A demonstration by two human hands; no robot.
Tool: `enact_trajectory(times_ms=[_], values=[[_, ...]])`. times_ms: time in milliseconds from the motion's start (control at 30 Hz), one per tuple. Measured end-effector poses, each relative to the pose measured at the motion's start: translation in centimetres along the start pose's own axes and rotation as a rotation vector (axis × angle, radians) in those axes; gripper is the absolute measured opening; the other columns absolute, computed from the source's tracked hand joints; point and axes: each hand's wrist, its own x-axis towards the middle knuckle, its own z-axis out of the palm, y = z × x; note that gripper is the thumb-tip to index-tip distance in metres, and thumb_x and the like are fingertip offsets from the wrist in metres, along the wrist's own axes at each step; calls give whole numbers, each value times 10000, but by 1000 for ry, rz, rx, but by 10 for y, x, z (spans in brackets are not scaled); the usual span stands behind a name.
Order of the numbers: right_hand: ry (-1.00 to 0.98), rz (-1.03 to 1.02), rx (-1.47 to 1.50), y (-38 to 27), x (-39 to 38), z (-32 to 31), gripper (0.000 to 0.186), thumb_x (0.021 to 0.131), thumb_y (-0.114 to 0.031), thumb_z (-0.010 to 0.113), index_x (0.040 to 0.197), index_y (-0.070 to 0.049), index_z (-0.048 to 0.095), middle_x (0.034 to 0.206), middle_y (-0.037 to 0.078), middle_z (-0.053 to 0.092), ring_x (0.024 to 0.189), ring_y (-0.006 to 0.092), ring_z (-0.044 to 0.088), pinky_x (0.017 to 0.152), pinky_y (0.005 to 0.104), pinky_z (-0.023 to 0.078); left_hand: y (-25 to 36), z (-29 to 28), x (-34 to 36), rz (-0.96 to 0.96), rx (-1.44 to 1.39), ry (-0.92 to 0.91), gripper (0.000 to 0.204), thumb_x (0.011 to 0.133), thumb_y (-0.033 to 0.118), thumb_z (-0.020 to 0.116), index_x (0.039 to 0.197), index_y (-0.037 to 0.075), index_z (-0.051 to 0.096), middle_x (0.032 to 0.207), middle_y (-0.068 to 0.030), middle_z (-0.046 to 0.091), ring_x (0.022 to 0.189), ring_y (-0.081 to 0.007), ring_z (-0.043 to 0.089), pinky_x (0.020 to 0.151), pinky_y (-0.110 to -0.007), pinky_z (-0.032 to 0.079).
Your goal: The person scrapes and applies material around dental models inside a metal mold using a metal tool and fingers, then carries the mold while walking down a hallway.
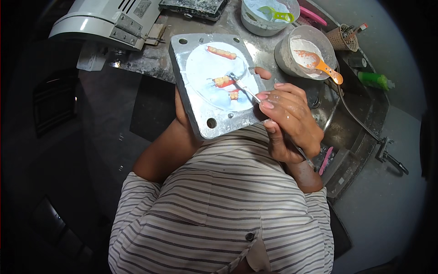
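My left hand [181, 109] holds a square metal mold [204, 128] from underneath, with fingertips curled over its right edge. A round bed of pale plaster [203, 64] fills the mold, with three pink-and-yellow tooth pieces [222, 81] set in it. My right hand [292, 118] grips a thin metal spatula [246, 89], whose tip rests at the plaster just above the middle piece.
A white machine [91, 25] and dark tray [191, 7] stand behind. Two plastic bowls of powder [285, 64] with scoops sit back right, near a woven cup [340, 41], green bottle [372, 80] and metal sink [342, 118] with a tap [388, 155].
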Motion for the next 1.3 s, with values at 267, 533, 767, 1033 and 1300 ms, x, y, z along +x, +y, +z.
enact_trajectory(times_ms=[267, 533, 767, 1033, 1300], values=[[-27, -20, -51, -6, -4, 1, 260, 850, -64, 765, 1098, -3, 718, 988, 142, 742, 944, 272, 721, 900, 435, 533, 0, -8, -3, -9, -57, -80, 877, 965, 661, 336, 1513, -19, 254, 1495, -341, 283, 1320, -486, 441, 1061, -578, 475], [96, -50, 7, 1, -3, -4, 253, 934, -140, 678, 1131, 17, 698, 981, 153, 750, 920, 265, 722, 897, 430, 526, 0, 1, 2, -30, 8, 8, 799, 990, 616, 367, 1477, -17, 338, 1441, -395, 366, 1228, -549, 519, 992, -652, 487], [-7, 79, 71, 10, 21, -9, 507, 1070, -347, 436, 1254, 95, 604, 974, 189, 757, 984, 269, 684, 906, 385, 499, -7, -9, -3, 157, 213, 85, 727, 1026, 561, 331, 1466, -14, 396, 1397, -328, 496, 1210, -483, 575, 983, -626, 508], [-25, 66, 33, 12, 22, -3, 409, 1049, -280, 508, 1267, 40, 642, 938, 84, 776, 975, 232, 691, 973, 413, 434, -7, -14, 0, 165, 248, 48, 723, 1021, 557, 353, 1478, -2, 383, 1391, -277, 518, 1185, -419, 606, 966, -571, 538], [-64, -63, -129, 10, 21, -8, 415, 1023, -279, 531, 1255, 50, 632, 935, 94, 770, 978, 241, 680, 973, 438, 430, -11, -8, 1, 153, 234, 40, 663, 1023, 515, 360, 1435, -2, 415, 1347, -264, 529, 1189, -405, 584, 986, -545, 519]])
